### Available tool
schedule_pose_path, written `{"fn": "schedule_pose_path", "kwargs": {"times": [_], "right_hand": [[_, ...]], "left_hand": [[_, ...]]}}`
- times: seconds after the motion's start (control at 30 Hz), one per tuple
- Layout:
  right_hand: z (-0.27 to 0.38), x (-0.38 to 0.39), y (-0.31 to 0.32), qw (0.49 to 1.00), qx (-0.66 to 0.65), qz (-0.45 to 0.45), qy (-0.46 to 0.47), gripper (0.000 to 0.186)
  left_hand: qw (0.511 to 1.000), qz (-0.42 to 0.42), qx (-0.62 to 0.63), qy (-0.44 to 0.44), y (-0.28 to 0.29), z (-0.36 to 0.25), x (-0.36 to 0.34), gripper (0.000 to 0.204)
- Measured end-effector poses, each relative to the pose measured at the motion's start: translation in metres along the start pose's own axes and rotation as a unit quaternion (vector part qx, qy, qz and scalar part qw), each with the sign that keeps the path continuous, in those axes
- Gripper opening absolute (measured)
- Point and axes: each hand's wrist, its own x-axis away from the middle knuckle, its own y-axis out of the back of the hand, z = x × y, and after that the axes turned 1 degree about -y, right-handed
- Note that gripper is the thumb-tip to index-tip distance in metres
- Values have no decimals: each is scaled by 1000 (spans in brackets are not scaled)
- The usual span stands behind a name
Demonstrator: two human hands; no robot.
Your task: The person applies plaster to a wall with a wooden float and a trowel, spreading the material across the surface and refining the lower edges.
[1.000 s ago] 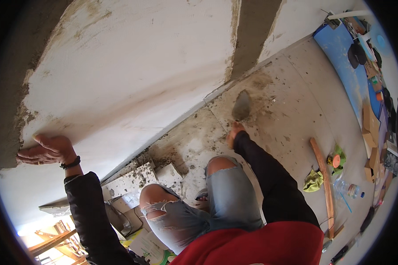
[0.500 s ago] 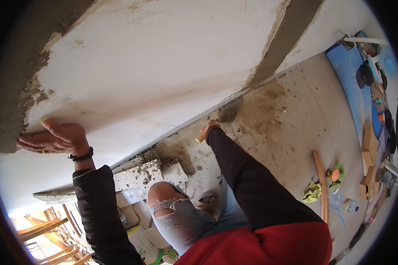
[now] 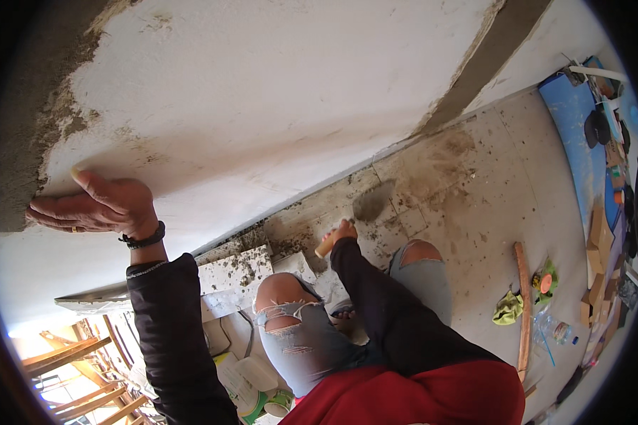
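Note:
My left hand [image 3: 99, 207] lies with its fingers stretched out against the white wall [image 3: 262, 85], its fingertips at the edge of a rough grey mortar band [image 3: 18, 163]. A dark band and a ring show on that hand. Low down near the floor, my right hand [image 3: 342, 234] is wrapped round the wooden handle of a trowel [image 3: 373, 202]. The trowel's grey blade is just over the dirty tiled floor, close to the foot of the wall; whether it touches the floor I cannot tell. Mortar crumbs dot the white board [image 3: 235, 275] beside my knee.
A second mortar strip [image 3: 468, 71] runs down the wall to the floor. On the right lie a wooden strip [image 3: 522, 304], a green cloth [image 3: 507, 309], a plastic bottle [image 3: 554, 329], cardboard boxes [image 3: 599, 244] and a blue sheet [image 3: 571, 120]. Buckets [image 3: 252, 386] stand at lower left.
My right hand and the trowel have shifted a little away from the wall's foot. My right knee has come into sight beside that arm. My left hand stays flat on the wall.

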Motion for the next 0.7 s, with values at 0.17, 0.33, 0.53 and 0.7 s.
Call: {"fn": "schedule_pose_path", "kwargs": {"times": [0.17, 0.33, 0.53, 0.7], "right_hand": [[-33, -27, -2, 998, -29, 15, -57, 31], [-32, -56, -76, 999, -7, -27, -39, 33], [-16, -12, -98, 992, -89, 58, -67, 27], [3, 22, -78, 978, -139, 146, -48, 25]], "left_hand": [[998, -5, 35, 44, 1, -7, -7, 84], [1000, 1, 16, 13, 1, 2, -3, 85], [997, 11, 29, 66, 4, -6, -1, 86], [997, 22, 33, 68, 0, -7, -3, 89]]}}
